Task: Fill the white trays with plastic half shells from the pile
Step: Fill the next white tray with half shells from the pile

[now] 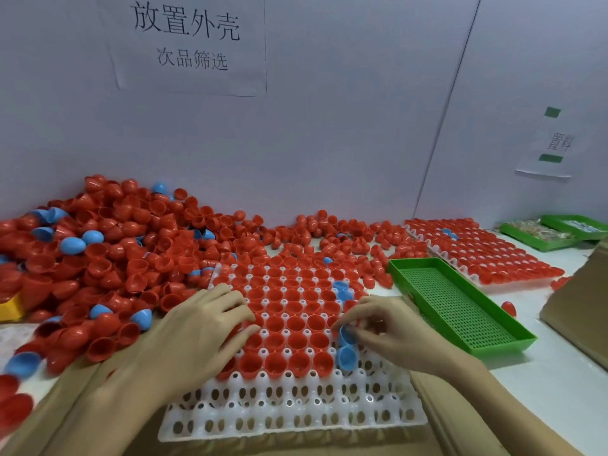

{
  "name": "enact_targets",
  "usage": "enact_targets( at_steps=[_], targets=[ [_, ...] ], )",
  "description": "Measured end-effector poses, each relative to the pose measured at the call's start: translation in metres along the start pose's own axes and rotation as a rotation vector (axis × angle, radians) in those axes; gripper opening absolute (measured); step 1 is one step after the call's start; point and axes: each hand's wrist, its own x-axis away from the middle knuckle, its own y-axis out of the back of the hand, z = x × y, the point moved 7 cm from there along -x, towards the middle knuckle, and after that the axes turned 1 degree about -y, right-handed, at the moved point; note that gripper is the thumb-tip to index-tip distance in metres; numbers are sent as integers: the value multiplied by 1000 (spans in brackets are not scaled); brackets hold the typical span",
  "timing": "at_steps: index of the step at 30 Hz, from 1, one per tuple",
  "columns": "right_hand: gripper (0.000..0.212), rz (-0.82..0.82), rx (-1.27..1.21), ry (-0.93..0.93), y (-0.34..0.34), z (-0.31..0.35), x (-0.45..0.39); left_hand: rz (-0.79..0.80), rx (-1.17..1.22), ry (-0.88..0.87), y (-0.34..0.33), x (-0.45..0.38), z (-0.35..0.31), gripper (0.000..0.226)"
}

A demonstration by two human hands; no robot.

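A white tray lies in front of me, its far rows holding red half shells and its nearest rows bare. My right hand pinches a blue half shell over the tray's right side, just above another blue shell seated in a cell. My left hand lies on the tray's left edge with its fingers curled over red shells; what it holds is hidden. A big pile of red and blue half shells spreads over the left and back of the table.
An empty green mesh tray sits right of the white tray. Behind it lies a second white tray full of red shells. Two more green trays stand far right, a cardboard box at the right edge, a yellow bin at the left.
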Motion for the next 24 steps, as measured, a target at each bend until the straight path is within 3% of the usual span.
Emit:
enact_targets(
  at_steps=[3, 9, 13, 16, 24],
  targets=[
    [23, -68, 245, 41, -8, 11, 6, 19, 7, 5, -2, 0, 1, 35],
    [26, -53, 286, 77, -7, 21, 7, -4, -37, 72, 0, 1, 7, 35],
    [15, 82, 326, 29, -7, 21, -2, -46, -147, 284, 3, 6, 31, 27],
    [16, 137, 201, 19, -2, 24, -13, -5, -152, 426, -3, 12, 48, 28],
    [28, -153, 181, -129, 36, -47, -113, 7, -168, 464, -3, 17, 57, 12]
  ],
)
